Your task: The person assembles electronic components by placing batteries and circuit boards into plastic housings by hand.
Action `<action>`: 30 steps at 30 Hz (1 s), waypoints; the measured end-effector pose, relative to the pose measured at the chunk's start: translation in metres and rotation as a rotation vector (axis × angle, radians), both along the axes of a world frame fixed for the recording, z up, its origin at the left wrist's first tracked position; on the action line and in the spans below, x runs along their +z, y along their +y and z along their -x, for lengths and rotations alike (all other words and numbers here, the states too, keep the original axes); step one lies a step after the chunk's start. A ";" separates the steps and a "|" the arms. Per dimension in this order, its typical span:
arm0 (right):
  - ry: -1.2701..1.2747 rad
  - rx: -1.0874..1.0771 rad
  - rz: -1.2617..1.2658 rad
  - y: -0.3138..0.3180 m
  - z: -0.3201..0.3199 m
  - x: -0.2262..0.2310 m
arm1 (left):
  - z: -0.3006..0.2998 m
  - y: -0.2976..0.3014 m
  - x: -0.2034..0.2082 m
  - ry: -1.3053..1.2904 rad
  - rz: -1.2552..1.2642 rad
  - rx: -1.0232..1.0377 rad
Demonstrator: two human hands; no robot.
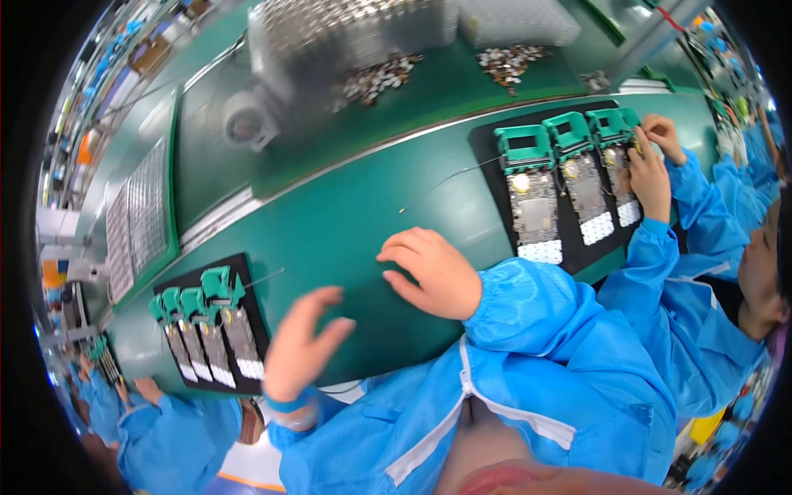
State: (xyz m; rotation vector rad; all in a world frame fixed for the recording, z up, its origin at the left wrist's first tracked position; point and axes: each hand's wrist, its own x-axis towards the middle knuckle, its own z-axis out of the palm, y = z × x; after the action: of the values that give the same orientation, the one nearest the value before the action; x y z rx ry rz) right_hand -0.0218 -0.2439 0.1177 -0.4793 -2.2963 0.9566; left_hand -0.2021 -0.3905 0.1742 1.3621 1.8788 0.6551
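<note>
My left hand (299,348) hovers above the green bench, blurred by motion, its thumb apart from the fingers and nothing in it. Beside it lies a black mat (258,318) with several circuit boards (242,334) in a row, each joined to a green plastic frame (217,283). My right hand (439,276) is over the middle of the bench, empty, with its fingers spread and slightly bent. To its right a second black mat (495,177) carries 3 similar boards (535,213); a thin wire (445,180) reaches out from one toward my right hand.
A co-worker's hands (652,177) work at the boards on the right mat. Another person (177,429) sits at the left. Behind the bench edge are stacked clear trays (346,33), piles of small metallic parts (384,78), a white roll (247,122) and a green-rimmed tray (148,210).
</note>
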 end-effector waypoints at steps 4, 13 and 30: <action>-0.108 0.140 -0.082 -0.005 0.004 0.006 | 0.107 -0.093 -0.007 0.220 -0.299 0.769; -0.137 0.132 -0.122 -0.005 0.010 0.000 | 0.312 -0.282 -0.094 1.133 -0.075 1.160; -0.116 0.122 0.123 -0.027 0.010 0.028 | 0.119 -0.139 -0.086 0.342 -0.468 1.170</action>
State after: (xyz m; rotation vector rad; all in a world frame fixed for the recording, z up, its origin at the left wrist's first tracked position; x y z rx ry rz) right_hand -0.0321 -0.2704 0.1460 -0.4609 -2.4030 1.1627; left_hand -0.3207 -0.5299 0.0882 0.4688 2.8818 1.5637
